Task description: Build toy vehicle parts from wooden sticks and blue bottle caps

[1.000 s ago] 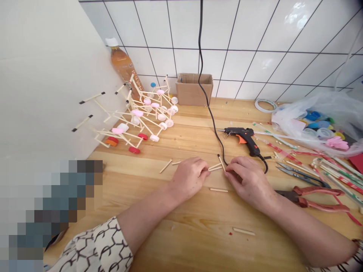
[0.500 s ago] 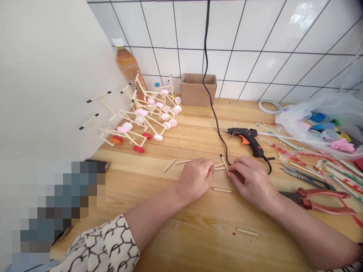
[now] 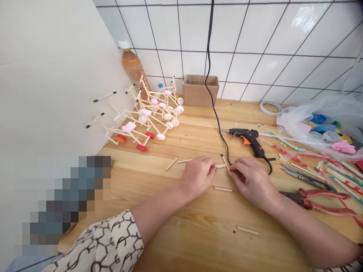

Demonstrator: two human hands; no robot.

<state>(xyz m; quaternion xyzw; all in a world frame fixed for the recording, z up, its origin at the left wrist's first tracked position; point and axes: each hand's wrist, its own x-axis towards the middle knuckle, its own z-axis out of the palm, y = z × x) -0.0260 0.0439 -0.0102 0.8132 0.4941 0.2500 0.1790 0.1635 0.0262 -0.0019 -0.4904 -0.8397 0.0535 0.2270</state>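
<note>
Slim wooden sticks [image 3: 220, 166] sit pinched in the left hand [image 3: 198, 175] at center frame, beside a dark-tipped stick [image 3: 225, 161] pinched by the right hand [image 3: 252, 181].
Below them, grained wooden tabletop [image 3: 198, 238] runs to the bottom edge; a black plastic glue gun [image 3: 250, 139] lies right of center, stick models [image 3: 146, 112] with round wheels upper left.

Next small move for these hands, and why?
I'd probably nudge the pale sticks snug against the side of the dark-tipped stick. The left hand pinches the pale sticks, the right hand pinches the dark-tipped stick near its lower end, and the pieces meet or nearly meet; I can't tell whether they actually touch.
</note>
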